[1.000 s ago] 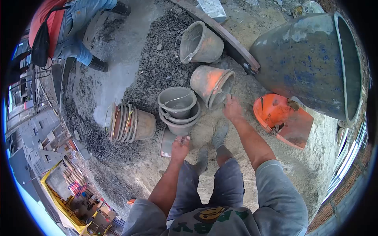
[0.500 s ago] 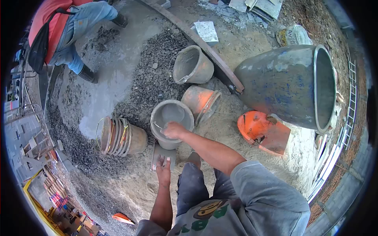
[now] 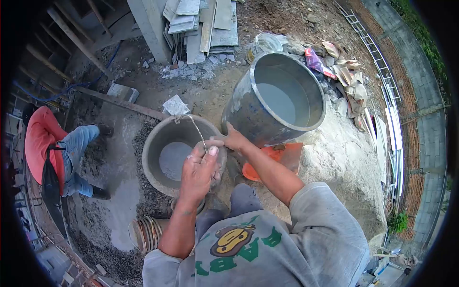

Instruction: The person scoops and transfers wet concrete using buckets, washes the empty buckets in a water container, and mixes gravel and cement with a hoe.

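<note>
A grey, cement-stained bucket [image 3: 152,158] hangs tilted in front of my body, with a grey layer in its bottom. Its thin wire handle [image 3: 195,125] arches up from the far rim to my hands. My left hand [image 3: 198,170] is closed round the handle at the near right side, thumb up. Against the same side of the bucket, my right hand [image 3: 232,138] has its fingers curled beside the left thumb; their exact hold is partly hidden. Just beyond stands a large dark drum [image 3: 239,103] holding greyish water [image 3: 279,103].
An orange cut plastic container [image 3: 287,158] lies below the drum. Stacked buckets [image 3: 143,234] are at lower left. A co-worker in a red top [image 3: 44,136] bends over wet concrete [image 3: 119,201] on the left. A plank [image 3: 122,102], a white block [image 3: 176,105] and stacked boards [image 3: 224,36] lie beyond.
The bucket has risen off the ground toward me and tilted. My left hand has moved from the flat plate by the bucket to its handle. My view has turned toward the drum.
</note>
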### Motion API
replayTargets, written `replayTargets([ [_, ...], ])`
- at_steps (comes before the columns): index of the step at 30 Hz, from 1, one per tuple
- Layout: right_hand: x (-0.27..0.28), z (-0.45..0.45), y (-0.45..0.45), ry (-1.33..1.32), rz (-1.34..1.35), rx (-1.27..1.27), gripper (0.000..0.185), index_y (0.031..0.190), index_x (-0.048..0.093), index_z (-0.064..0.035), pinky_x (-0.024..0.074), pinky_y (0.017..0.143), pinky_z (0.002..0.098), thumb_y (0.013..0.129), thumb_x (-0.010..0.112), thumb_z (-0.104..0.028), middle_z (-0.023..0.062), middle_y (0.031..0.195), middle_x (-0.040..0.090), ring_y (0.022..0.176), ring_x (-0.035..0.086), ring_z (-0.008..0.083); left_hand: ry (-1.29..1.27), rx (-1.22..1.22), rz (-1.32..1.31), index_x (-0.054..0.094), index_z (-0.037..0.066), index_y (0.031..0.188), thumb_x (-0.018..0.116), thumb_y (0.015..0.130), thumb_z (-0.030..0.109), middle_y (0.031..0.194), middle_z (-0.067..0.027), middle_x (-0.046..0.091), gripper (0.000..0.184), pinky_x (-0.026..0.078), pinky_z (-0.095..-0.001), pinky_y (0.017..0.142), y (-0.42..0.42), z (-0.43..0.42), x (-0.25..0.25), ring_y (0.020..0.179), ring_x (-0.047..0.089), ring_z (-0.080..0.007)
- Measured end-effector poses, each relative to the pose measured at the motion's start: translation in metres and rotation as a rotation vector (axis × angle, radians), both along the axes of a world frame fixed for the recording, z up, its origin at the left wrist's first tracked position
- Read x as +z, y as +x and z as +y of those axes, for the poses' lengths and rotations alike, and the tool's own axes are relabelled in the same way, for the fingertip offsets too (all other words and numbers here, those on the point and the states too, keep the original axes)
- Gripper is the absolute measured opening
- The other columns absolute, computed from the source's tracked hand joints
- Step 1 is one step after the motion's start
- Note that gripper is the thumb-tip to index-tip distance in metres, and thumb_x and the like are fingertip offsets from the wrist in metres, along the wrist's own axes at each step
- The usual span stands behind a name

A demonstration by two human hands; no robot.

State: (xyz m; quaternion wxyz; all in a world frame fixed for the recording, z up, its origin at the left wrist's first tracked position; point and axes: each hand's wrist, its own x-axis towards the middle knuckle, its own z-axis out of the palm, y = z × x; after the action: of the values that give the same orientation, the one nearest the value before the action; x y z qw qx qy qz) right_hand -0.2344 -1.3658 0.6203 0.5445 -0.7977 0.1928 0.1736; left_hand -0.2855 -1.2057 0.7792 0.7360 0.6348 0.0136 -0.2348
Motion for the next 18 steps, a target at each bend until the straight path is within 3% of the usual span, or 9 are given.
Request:
replayTargets([
  [2,-0.008,-0.048,0.013,0.711,0.226,0.033,0.052,0.118,0.052,0.0056,0.0484,0.079,0.0315,0.079,0.066,-0.026,0.0155,0.110,0.061,0.095,0.060,0.0216,0.009,-0.165,-0.190,0.059,0.005,0.108,0.048,0.095,0.026,0.061,0.0031,0.046,0.027,0.041,-0.0237,0.057,0.018,-0.041,0.031,0.051,0.042,-0.0042],
  [3,0.028,-0.068,0.015,0.367,0.093,0.221,0.042,0.109,0.057,0.0038,0.0484,0.076,0.0319,0.079,0.066,-0.024,0.0129,0.102,0.062,0.088,0.061,0.0197,-0.054,-0.261,-0.200,0.060,0.006,0.108,0.047,0.096,0.027,0.061,0.0020,0.047,0.028,0.042,-0.0245,0.059,0.028,-0.057,0.045,0.053,0.044,-0.0051],
  [6,0.088,-0.133,0.034,0.668,0.032,-0.271,0.025,0.092,0.061,0.0008,0.0465,0.061,0.0289,0.082,0.064,-0.022,0.0056,0.079,0.061,0.068,0.059,0.0145,-0.055,-0.550,-0.439,0.061,0.006,0.107,0.046,0.096,0.029,0.066,-0.0024,0.054,0.029,0.045,-0.0281,0.065,0.060,-0.093,0.061,0.064,0.053,-0.0091],
  [7,0.105,-0.185,0.036,0.329,-0.091,-0.161,0.028,0.096,0.059,0.0016,0.0479,0.063,0.0265,0.081,0.065,-0.021,0.0063,0.080,0.061,0.072,0.060,0.0143,-0.037,-0.559,-0.466,0.061,0.006,0.107,0.046,0.096,0.029,0.068,-0.0035,0.055,0.029,0.045,-0.0286,0.066,0.070,-0.102,0.058,0.066,0.054,-0.0103],
  [9,0.167,-0.236,0.031,0.086,-0.223,-0.275,0.035,0.103,0.058,0.0021,0.0484,0.068,0.0266,0.080,0.066,-0.023,0.0072,0.087,0.062,0.075,0.060,0.0146,-0.017,-0.601,-0.548,0.061,0.005,0.105,0.045,0.096,0.028,0.073,-0.0057,0.059,0.030,0.046,-0.0296,0.068,0.097,-0.125,0.044,0.071,0.056,-0.0128],
  [11,0.179,-0.283,0.035,-0.185,-0.270,-0.367,0.033,0.106,0.057,0.0015,0.0463,0.076,0.0287,0.077,0.061,-0.014,0.0073,0.094,0.061,0.083,0.058,0.0149,0.033,-0.412,-0.277,0.061,0.004,0.100,0.043,0.097,0.028,0.078,-0.0084,0.062,0.031,0.046,-0.0308,0.069,0.130,-0.167,0.003,0.071,0.059,-0.0174],
  [13,0.142,-0.333,0.045,-0.369,-0.201,-0.393,0.039,0.110,0.056,0.0034,0.0451,0.080,0.0300,0.073,0.056,-0.007,0.0080,0.098,0.061,0.086,0.057,0.0163,-0.069,-0.146,-0.145,0.060,0.002,0.093,0.041,0.097,0.030,0.081,-0.0111,0.063,0.034,0.046,-0.0324,0.072,0.158,-0.228,-0.077,0.074,0.061,-0.0208],
  [16,0.040,-0.369,0.080,-0.824,-0.139,-0.115,0.063,0.132,0.043,0.0007,0.0445,0.089,0.0386,0.070,0.055,-0.007,0.0252,0.112,0.059,0.103,0.059,0.0354,0.349,-0.033,0.189,0.059,0.003,0.094,0.041,0.095,0.032,0.090,-0.0168,0.064,0.035,0.045,-0.0397,0.081,0.179,-0.314,-0.187,0.092,0.062,-0.0280],
  [18,-0.027,-0.356,0.109,-1.073,0.091,-0.031,0.065,0.134,0.042,-0.0053,0.0472,0.084,0.0457,0.071,0.055,-0.010,0.0301,0.111,0.057,0.096,0.059,0.0416,0.581,0.077,0.353,0.057,0.004,0.103,0.041,0.094,0.032,0.099,-0.0188,0.063,0.034,0.043,-0.0440,0.087,0.185,-0.363,-0.256,0.100,0.060,-0.0320],
])
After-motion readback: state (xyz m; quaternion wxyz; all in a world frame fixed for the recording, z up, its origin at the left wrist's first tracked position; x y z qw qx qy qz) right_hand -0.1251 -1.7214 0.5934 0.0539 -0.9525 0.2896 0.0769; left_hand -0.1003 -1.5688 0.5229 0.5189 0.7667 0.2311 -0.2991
